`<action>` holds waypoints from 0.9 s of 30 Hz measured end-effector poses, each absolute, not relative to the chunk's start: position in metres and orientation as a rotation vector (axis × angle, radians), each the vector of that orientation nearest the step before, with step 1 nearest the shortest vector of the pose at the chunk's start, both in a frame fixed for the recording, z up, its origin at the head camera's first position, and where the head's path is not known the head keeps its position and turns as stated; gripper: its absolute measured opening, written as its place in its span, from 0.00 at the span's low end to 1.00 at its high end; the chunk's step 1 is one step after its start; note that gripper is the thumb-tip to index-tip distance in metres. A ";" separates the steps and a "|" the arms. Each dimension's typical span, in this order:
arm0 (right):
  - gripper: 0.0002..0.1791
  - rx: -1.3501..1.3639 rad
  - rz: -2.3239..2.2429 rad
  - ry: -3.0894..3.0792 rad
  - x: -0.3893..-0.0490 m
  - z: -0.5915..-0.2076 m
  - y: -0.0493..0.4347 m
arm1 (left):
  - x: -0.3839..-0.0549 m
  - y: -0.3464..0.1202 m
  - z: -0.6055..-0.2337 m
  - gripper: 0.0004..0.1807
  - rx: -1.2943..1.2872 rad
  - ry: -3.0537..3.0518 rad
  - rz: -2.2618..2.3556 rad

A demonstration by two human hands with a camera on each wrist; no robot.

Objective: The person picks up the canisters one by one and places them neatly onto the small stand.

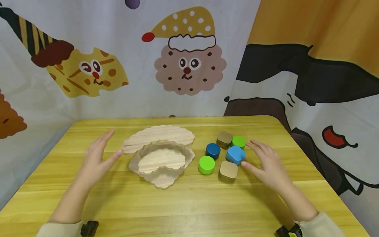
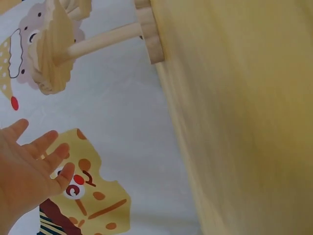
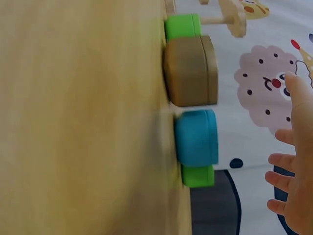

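Left of centre on the table is a pale wooden tiered stand [image 1: 161,159] with scalloped edges; the left wrist view shows its post [image 2: 102,41] joining a raised tier to the base. My left hand [image 1: 96,161] hovers beside it, fingers spread, touching nothing. A group of small lidded containers lies to the stand's right: a light blue one [image 1: 236,154], a dark blue round one [image 1: 213,150], green round ones [image 1: 206,164] and squarish gold-brown ones [image 1: 228,170]. My right hand [image 1: 267,164] is spread just right of the light blue container and holds nothing.
The wooden table [image 1: 189,210] has rounded far corners. Behind it hangs a curtain [image 1: 133,98] printed with cartoon figures. Dark devices [image 1: 89,228] are strapped at both wrists, by the pale sleeves.
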State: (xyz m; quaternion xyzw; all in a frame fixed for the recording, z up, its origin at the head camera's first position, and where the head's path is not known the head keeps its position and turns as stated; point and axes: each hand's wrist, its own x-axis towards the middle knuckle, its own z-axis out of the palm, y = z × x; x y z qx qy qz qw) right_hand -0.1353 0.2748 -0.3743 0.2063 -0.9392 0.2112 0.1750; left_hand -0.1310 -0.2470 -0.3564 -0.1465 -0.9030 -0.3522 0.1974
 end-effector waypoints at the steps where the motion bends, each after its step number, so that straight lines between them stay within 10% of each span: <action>1: 0.35 0.586 0.615 -2.667 -0.134 -0.376 0.273 | -0.131 -0.246 -0.357 0.38 -0.399 -2.528 -1.014; 27: 0.35 0.549 0.943 -2.705 -0.112 -0.414 0.248 | -0.141 -0.222 -0.380 0.40 -0.322 -2.451 -1.291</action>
